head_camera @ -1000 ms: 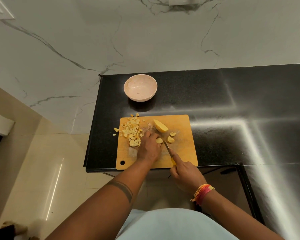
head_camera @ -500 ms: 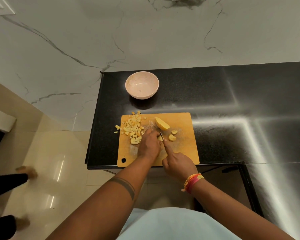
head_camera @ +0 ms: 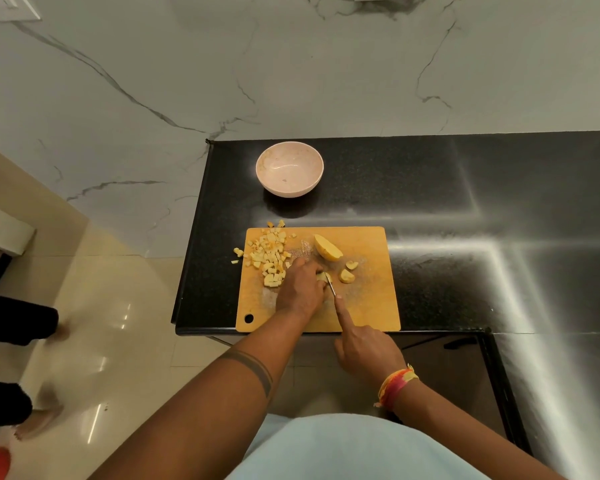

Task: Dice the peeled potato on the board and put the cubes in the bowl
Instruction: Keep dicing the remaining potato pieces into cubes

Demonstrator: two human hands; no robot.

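On the orange cutting board (head_camera: 368, 306) my left hand (head_camera: 302, 289) holds down a small potato piece (head_camera: 323, 278). My right hand (head_camera: 364, 348) grips a knife (head_camera: 331, 287), forefinger stretched along its back, the blade against that piece. A pile of potato cubes (head_camera: 269, 256) lies on the board's left part, a few spilled onto the counter. A larger potato wedge (head_camera: 327, 248) and two small chunks (head_camera: 347, 273) lie to the right of my left hand. The pink bowl (head_camera: 289, 168) stands behind the board and holds no cubes.
The black counter (head_camera: 465, 209) ends just left of the board, with a tiled floor (head_camera: 118, 323) below. Another person's feet and dark trouser legs (head_camera: 18, 323) are on the floor at the far left. A marble wall rises behind the counter.
My right hand has drawn the knife back toward me after pushing it forward. The person on the floor at the left has stepped further into view.
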